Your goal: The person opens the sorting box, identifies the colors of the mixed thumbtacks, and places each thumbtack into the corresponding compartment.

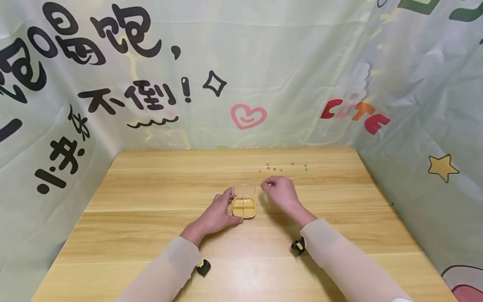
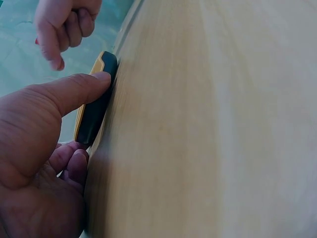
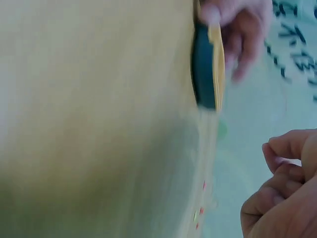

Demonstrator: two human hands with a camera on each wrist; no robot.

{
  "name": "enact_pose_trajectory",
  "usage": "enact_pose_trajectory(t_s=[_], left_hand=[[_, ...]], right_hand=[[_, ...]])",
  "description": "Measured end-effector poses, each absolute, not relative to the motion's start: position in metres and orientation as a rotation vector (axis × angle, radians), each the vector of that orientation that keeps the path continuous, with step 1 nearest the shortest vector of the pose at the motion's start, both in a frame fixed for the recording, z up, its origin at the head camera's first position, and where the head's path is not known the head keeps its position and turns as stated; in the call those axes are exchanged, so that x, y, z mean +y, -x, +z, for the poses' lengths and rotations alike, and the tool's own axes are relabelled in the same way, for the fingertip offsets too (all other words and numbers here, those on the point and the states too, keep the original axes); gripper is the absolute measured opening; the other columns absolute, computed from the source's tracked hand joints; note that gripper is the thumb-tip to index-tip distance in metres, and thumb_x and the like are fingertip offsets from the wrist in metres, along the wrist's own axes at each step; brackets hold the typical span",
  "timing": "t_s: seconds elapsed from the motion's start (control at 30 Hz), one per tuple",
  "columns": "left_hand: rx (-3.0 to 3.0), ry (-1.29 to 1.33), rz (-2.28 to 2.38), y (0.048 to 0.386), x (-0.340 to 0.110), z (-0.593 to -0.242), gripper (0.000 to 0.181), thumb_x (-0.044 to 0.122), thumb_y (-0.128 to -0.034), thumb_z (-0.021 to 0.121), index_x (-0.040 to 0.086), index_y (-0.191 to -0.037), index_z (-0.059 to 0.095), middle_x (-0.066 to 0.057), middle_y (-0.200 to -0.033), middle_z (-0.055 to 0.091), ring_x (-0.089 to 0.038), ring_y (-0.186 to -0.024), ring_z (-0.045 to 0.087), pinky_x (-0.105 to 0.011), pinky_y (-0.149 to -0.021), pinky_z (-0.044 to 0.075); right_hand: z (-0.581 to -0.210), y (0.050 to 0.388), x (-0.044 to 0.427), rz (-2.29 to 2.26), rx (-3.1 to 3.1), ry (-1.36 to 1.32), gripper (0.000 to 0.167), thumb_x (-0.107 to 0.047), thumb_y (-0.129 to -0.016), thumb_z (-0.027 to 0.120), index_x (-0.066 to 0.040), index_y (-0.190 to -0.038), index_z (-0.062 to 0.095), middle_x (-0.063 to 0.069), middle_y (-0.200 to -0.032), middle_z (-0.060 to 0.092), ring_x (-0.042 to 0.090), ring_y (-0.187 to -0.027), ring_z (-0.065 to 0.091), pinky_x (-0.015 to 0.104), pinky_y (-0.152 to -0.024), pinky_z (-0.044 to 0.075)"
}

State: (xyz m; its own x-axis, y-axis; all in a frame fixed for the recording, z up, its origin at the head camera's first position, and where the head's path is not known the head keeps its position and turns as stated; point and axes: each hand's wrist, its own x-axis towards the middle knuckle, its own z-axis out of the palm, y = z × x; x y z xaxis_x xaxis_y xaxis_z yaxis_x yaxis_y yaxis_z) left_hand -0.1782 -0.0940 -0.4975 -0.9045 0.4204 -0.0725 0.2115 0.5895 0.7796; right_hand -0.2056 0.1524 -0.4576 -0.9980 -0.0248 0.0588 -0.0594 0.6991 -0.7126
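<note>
A small yellow box (image 1: 243, 208) with four compartments lies on the table, its clear lid (image 1: 243, 190) tipped back on the far side. My left hand (image 1: 215, 214) grips the box from the left, thumb at the near edge and fingers by the lid; the left wrist view shows the thumb against the dark outer side of the box (image 2: 96, 111). Right of the lid, apart from the box, is my right hand (image 1: 281, 193). Its fingers are curled, thumb and index fingertips together in the right wrist view; whether something tiny is between them cannot be made out.
Several tiny coloured rings, among them a reddish one (image 1: 292, 163) and a green one (image 1: 281, 170), lie scattered on the table (image 1: 151, 188) beyond my right hand. A printed cloth (image 1: 286, 75) hangs behind the table and along both sides.
</note>
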Motion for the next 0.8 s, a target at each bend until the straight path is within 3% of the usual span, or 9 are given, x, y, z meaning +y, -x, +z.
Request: enact_pose_trajectory(t_s=[0.1,0.2,0.3,0.43,0.53,0.6,0.8], left_hand=[[2.576,-0.519,1.207,0.178,-0.094,-0.498,0.107,0.031,-0.083,0.092,0.009,-0.165,0.026,-0.009,-0.145,0.058,-0.029,-0.138,0.046,-0.05,-0.119,0.041],[2.582,-0.523,1.203,0.179,-0.094,-0.5,0.108,0.032,-0.0829,0.092,0.009,-0.165,0.026,-0.008,-0.144,0.058,-0.029,-0.138,0.046,-0.05,-0.119,0.041],[2.583,-0.526,1.208,0.179,-0.094,-0.502,0.106,0.032,-0.0826,0.092,0.01,-0.164,0.028,-0.007,-0.143,0.058,-0.029,-0.137,0.047,-0.051,-0.118,0.041],[2.577,-0.529,1.223,0.179,-0.095,-0.503,0.106,0.033,-0.0823,0.092,0.009,-0.164,0.029,-0.006,-0.143,0.059,-0.029,-0.137,0.047,-0.052,-0.118,0.041],[2.574,-0.535,1.226,0.179,-0.095,-0.503,0.107,0.033,-0.0827,0.092,0.009,-0.164,0.028,-0.006,-0.144,0.059,-0.028,-0.138,0.046,-0.052,-0.119,0.04],[2.572,-0.534,1.226,0.179,-0.095,-0.503,0.107,0.033,-0.0831,0.092,0.008,-0.165,0.027,-0.007,-0.145,0.059,-0.028,-0.138,0.046,-0.051,-0.119,0.04],[2.571,-0.529,1.222,0.179,-0.095,-0.502,0.109,0.033,-0.0834,0.091,0.007,-0.166,0.024,-0.008,-0.147,0.058,-0.028,-0.139,0.045,-0.05,-0.12,0.039]], right_hand=[[-0.458,0.22,0.17,1.152,-2.836,-0.016,0.023,-0.021,-0.101,0.067,-0.005,-0.107,0.082,0.012,-0.095,0.08,0.015,-0.058,0.055,0.036,-0.068,0.053],[-0.46,0.233,0.184,1.035,-2.837,0.0,0.023,-0.022,-0.102,0.066,-0.006,-0.107,0.082,0.011,-0.089,0.08,0.014,-0.054,0.05,0.037,-0.066,0.049],[-0.463,0.244,0.193,0.943,-2.866,-0.013,0.025,-0.022,-0.104,0.064,-0.007,-0.109,0.082,0.011,-0.09,0.08,0.023,-0.059,0.056,0.044,-0.079,0.053],[-0.469,0.253,0.197,0.85,-2.945,-0.032,0.027,-0.022,-0.106,0.06,-0.007,-0.112,0.082,0.011,-0.1,0.081,0.034,-0.088,0.071,0.053,-0.099,0.053],[-0.471,0.256,0.197,0.804,-2.997,-0.045,0.026,-0.022,-0.106,0.06,-0.008,-0.11,0.082,0.011,-0.106,0.081,0.033,-0.099,0.073,0.052,-0.095,0.055],[-0.472,0.257,0.195,0.789,-3.021,-0.05,0.026,-0.022,-0.106,0.06,-0.008,-0.109,0.082,0.011,-0.106,0.081,0.029,-0.089,0.072,0.049,-0.086,0.056],[-0.474,0.261,0.193,0.722,-3.046,-0.054,0.025,-0.022,-0.106,0.061,-0.011,-0.105,0.083,0.008,-0.103,0.081,0.023,-0.08,0.068,0.043,-0.075,0.055]])
